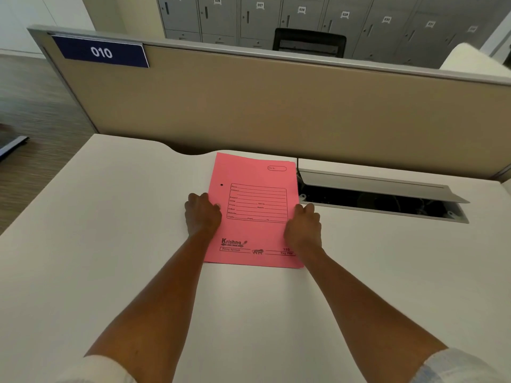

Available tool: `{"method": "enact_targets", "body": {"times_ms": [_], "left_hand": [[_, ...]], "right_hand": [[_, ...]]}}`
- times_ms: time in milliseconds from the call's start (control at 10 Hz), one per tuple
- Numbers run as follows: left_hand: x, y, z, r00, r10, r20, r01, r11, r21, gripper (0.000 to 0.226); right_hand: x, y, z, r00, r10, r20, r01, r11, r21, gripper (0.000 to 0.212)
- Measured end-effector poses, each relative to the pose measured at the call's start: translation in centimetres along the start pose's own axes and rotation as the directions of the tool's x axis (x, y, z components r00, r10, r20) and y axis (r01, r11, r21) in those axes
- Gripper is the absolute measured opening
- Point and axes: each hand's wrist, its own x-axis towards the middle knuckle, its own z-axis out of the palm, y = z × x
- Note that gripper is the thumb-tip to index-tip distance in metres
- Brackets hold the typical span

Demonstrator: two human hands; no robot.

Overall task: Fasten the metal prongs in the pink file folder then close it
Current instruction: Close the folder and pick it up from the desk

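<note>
The pink file folder [253, 211] lies shut and flat between the two hands, printed cover up; the left hand [203, 215] rests curled on its left edge, the right hand [302, 228] curled on its right edge — whether either pinches the cover or merely presses it I cannot tell; no metal prongs show, so whether they are fastened inside cannot be judged. The likely trouble: lifting the cover by one edge alone could drag the light folder across the smooth white desk [110, 244], or toward the open cable tray [381, 200] just beyond the right hand; beyond both hands stands a tan partition [276, 106] bearing a blue 010 sign [101, 52], with grey numbered lockers [304, 20] behind it.
</note>
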Motion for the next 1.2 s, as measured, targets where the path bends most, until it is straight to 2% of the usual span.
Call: {"method": "enact_targets", "body": {"times_ms": [100,200,300,400,500,800,1200], "left_hand": [[-0.9,0.4,0.2,0.995,0.099,-0.033,-0.095,0.989,0.117,0.033],[-1.3,0.7,0.6,0.972,0.234,-0.011,-0.23,0.965,0.127,0.048],[-2.5,1.5,2.3,0.895,0.413,0.169,-0.441,0.878,0.187,0.062],[-3.6,1.4,4.0,0.857,0.441,0.267,-0.503,0.829,0.244,0.064],[-4.6,0.5,6.0,0.844,0.464,0.269,-0.532,0.785,0.317,0.066],[-4.7,0.1,6.7,0.849,0.484,0.213,-0.529,0.771,0.355,0.066],[-4.9,0.2,6.6,0.855,0.48,0.197,-0.518,0.779,0.354,0.065]], "right_hand": [[-0.1,-0.4,0.0,1.0,-0.004,-0.005,0.004,0.999,-0.045,0.034],[-0.1,-0.5,0.4,0.997,-0.062,-0.042,0.059,0.997,-0.057,0.037],[-0.4,-0.9,1.6,0.982,-0.186,-0.018,0.186,0.983,-0.01,0.055],[-0.6,-0.9,2.6,0.968,-0.238,0.079,0.241,0.97,-0.03,0.069],[-0.9,-0.3,4.2,0.957,-0.265,0.119,0.275,0.958,-0.079,0.074],[-0.9,0.0,5.5,0.96,-0.279,0.021,0.28,0.953,-0.118,0.083],[-0.9,0.1,4.8,0.956,-0.282,0.084,0.287,0.955,-0.067,0.074]]}}
